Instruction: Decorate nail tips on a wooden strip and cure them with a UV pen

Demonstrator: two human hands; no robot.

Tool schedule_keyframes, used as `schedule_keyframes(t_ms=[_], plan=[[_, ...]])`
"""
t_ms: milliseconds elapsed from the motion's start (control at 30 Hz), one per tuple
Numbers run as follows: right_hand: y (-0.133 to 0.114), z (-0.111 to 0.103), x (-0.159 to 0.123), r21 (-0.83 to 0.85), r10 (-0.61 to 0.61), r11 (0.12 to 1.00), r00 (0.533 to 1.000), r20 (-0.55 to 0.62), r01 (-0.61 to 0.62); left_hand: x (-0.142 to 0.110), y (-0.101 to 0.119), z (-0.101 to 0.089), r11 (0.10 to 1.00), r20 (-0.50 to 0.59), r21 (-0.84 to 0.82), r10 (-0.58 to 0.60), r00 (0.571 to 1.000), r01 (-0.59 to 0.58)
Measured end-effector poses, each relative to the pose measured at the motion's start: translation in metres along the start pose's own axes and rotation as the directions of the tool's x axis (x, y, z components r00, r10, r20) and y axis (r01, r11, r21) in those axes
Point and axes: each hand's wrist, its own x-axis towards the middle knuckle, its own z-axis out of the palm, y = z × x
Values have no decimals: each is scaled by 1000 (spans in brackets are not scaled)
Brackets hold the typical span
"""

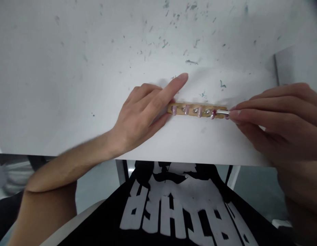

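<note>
Wearer is sporting a black shirt [107, 225], fabric looking matte. Large pale-grey block letters [171, 217] are running across the front, appearing upside down from the head view, some strokes merging at the edges. A pale print [184, 182] with ragged, curving edges and black shapes is sitting between letters and collar. Left forearm [79, 160] is showing bare past the elbow. Left hand [143, 116] and right hand [281, 116] are going ungloved, visible nails looking short.
</note>
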Motion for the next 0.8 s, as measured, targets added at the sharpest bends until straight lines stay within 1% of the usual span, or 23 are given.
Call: schedule_keyframes(t_ms=[100, 233, 333, 467, 700, 800], plan=[[1, -2, 1, 32, -81, 996, 996, 33, 79, 0, 1, 0, 1000, 4, 4, -16, 1000, 16], [2, -3, 2, 20, -89, 996, 995, 45, 88, -1, 2, 0, 999, 19, 16, -40, 999, 40], [2, -2, 2, -2, -98, 995, 995, 32, 98, -2, 1, 0, 1000, 21, -3, -29, 999, 29], [3, -1, 2, -2, -155, 988, 988, 4, 155, -2, -1, 1, 1000, 16, -2, -20, 1000, 20], [2, 0, 4, 2, -135, 991, 991, 24, 135, -2, -1, 1, 999, 18, -1, -35, 999, 35], [2, 0, 4, 2, -140, 990, 990, 4, 140, -2, -1, 1, 1000, 10, -4, -27, 1000, 27]])
